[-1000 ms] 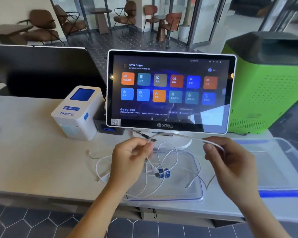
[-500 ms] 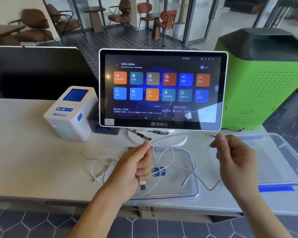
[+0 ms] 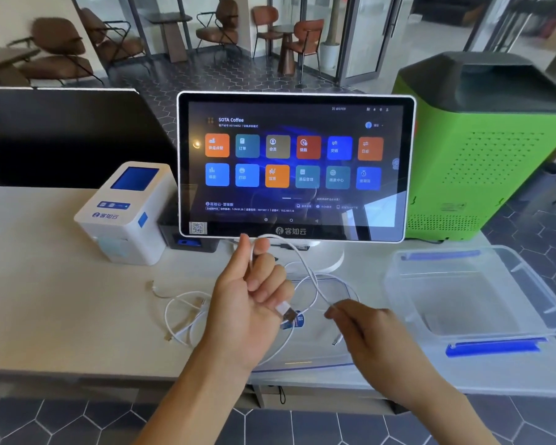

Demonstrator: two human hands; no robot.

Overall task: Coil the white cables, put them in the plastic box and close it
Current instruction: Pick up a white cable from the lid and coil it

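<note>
Left hand [image 3: 251, 303] has its fingers [image 3: 264, 277] curled round a white cable [image 3: 305, 268], USB plug sticking out below them. Right hand [image 3: 363, 329] pinches the same cable further along. More cables [image 3: 183, 313] lie left of the fingers on the table [image 3: 45, 300]; the open plastic box [image 3: 482, 293] sits off right.

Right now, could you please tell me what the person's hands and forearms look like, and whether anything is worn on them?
Both are bare. The left hand and the right hand carry no gloves, and I see no rings, watch or bracelet. Both forearms are uncovered as far as the bottom edge of the picture, with no sleeve in view. No markings show.
</note>
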